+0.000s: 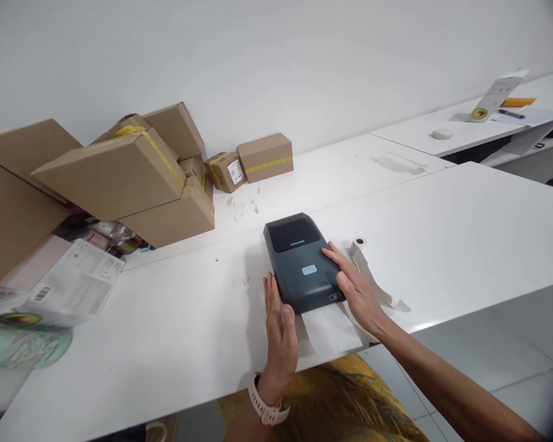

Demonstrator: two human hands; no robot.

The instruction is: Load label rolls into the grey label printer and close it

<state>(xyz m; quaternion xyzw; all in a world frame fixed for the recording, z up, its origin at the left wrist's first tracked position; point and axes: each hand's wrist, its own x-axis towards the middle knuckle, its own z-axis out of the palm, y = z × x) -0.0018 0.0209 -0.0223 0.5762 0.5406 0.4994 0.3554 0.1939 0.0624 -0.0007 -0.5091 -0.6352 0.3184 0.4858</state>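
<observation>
A dark grey box-shaped device [299, 264] with a glossy black panel and a light blue button rests on the white table [175, 331]. Along its left side lies my left hand [281, 334], fingers extended and thumb apart, touching the casing. My right hand [354, 291] rests against the right side, its fingers spread over the top edge. White paper [332, 331] sticks out from beneath the device's near end towards the table edge. Just right of the device, a small paper roll [358, 243] trails a curled strip.
Cardboard boxes [115, 172] are piled at the back left, with two smaller ones [265, 158] against the wall. A white printed package [80, 282] lies at the left. Far right are a white stand [495, 98] and a round white object [441, 133].
</observation>
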